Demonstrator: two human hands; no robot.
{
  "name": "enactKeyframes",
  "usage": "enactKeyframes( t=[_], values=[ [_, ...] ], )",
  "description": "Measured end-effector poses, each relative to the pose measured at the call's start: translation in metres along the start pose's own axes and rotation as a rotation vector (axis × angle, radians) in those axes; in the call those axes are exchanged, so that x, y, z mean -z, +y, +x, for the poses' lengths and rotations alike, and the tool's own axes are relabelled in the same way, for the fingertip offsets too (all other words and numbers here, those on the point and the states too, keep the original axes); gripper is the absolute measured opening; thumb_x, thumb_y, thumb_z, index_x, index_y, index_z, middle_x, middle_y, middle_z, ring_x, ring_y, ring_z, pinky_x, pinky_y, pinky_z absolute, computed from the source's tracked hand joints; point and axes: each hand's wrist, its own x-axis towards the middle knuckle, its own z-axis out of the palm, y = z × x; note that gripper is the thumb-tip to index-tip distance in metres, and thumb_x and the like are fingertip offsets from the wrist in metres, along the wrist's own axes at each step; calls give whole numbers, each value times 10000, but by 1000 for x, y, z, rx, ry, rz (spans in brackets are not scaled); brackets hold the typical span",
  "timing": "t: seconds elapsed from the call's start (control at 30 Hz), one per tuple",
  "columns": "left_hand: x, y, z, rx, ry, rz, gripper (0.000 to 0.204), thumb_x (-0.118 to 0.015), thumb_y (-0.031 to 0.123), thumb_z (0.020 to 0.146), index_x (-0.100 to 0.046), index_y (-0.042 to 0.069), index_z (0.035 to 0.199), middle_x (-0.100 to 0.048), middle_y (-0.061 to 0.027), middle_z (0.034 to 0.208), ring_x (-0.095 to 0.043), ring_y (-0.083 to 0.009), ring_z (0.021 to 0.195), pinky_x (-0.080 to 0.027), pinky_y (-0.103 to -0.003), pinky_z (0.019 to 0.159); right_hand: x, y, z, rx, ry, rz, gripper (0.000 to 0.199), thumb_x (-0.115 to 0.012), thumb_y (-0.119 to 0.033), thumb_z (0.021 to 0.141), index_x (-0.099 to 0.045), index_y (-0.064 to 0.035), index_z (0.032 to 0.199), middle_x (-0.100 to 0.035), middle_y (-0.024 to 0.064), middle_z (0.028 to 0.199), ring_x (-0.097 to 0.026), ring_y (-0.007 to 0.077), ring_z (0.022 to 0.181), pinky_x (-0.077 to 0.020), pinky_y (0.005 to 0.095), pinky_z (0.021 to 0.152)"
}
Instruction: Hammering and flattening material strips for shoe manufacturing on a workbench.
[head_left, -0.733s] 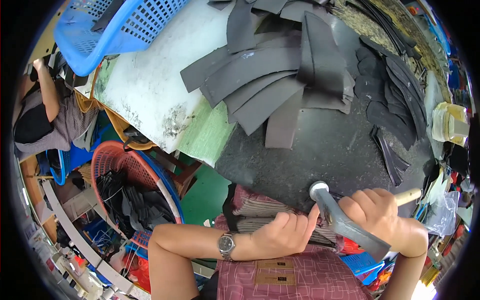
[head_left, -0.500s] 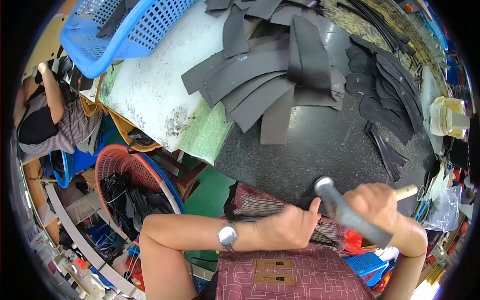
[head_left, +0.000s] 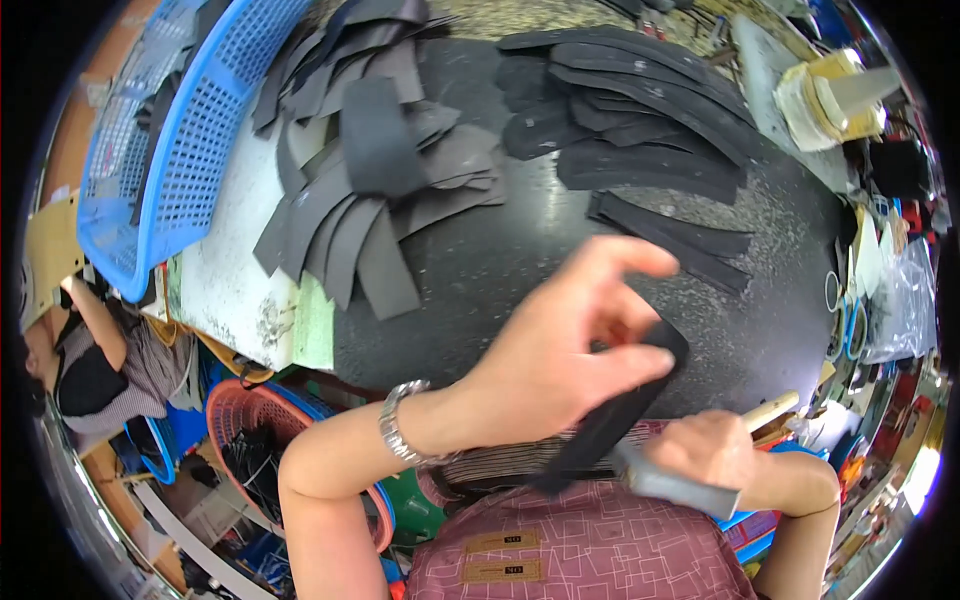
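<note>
Two small tan rectangular labels (head_left: 505,557) sit on the maroon patterned fabric at bottom centre.

The left hand (head_left: 560,370) pinches a long black strip (head_left: 612,420) above the dark surface (head_left: 500,270). The right hand (head_left: 705,450) grips a wooden-handled hammer (head_left: 680,485) just beside it. Heaps of dark strips (head_left: 370,190) lie near a blue basket (head_left: 160,150).

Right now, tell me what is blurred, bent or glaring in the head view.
Head view: the left hand is motion-blurred, its black strip soft; the blue basket bows near the fisheye rim; glare streaks the black worktop; corners are black.
</note>
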Motion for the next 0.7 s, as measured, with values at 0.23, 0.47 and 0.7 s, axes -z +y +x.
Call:
enactKeyframes(
  t=[0.23,0.47,0.7],
  values=[
    [-37,-43,29,-491,-291,1245,532,-677,48,693,-503,1,1194,-563,-59,760,-549,-228,761,-431,-341,688,20,11,-42,-162,139,-44,239,-634,-157,630,-536,-85,836,-416,-17,594,-498,118,460,-381,276,381],
    [-37,-51,24,-503,-127,1250,406,-652,74,655,-616,31,1057,-588,-28,826,-546,-213,777,-419,-338,693,22,25,-44,-333,141,21,276,-611,-173,647,-511,-58,876,-392,12,619,-507,150,472,-420,299,407],
    [-35,-53,18,-794,-283,1558,326,-570,121,693,-628,-53,963,-569,-113,897,-554,-229,777,-474,-311,666,37,45,-42,-294,113,153,267,-612,-189,637,-504,-64,846,-411,21,624,-515,153,487,-419,295,410]
  ],
)
